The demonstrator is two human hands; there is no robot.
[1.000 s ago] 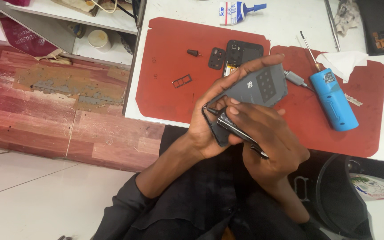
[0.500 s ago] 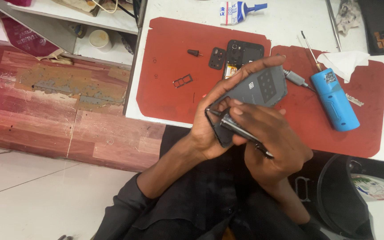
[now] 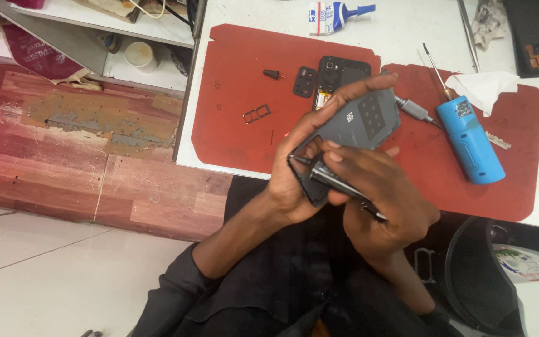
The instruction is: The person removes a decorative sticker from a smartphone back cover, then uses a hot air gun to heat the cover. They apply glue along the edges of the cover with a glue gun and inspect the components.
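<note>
Broadly, the white desk (image 3: pixel 400 28) fills the upper right of the view, with two red mats (image 3: pixel 238 93) laid side by side on it, and a red tiled floor strip (image 3: pixel 63 156) runs to its left. Over the near edge of the desk, the left hand (image 3: pixel 307 165) is closed around a grey phone (image 3: pixel 360 122), thumb on one long side and fingers stretched along the other, holding it tilted with its back panel facing up and its lower end toward the person's body. The right hand (image 3: pixel 385 206) is curled shut around a thin dark metal tool (image 3: pixel 338 182), whose tip sits at the lower corner of the phone, touching its edge. Compared with a second ago, both hands and the phone sit in nearly the same place; the tool's tip remains at that same corner, with only a slight shift of the grip. To the right on the mat lies a blue cylindrical tool (image 3: pixel 469 140), with a white crumpled tissue (image 3: pixel 481 87) just above it. Behind the phone lie a dark phone frame (image 3: pixel 338 72) and a small camera cover (image 3: pixel 305 81), then a metal card tray (image 3: pixel 256 113) and a tiny dark screw cap (image 3: pixel 272 73). A glue tube (image 3: pixel 335 14) rests near the desk's far edge.
</note>
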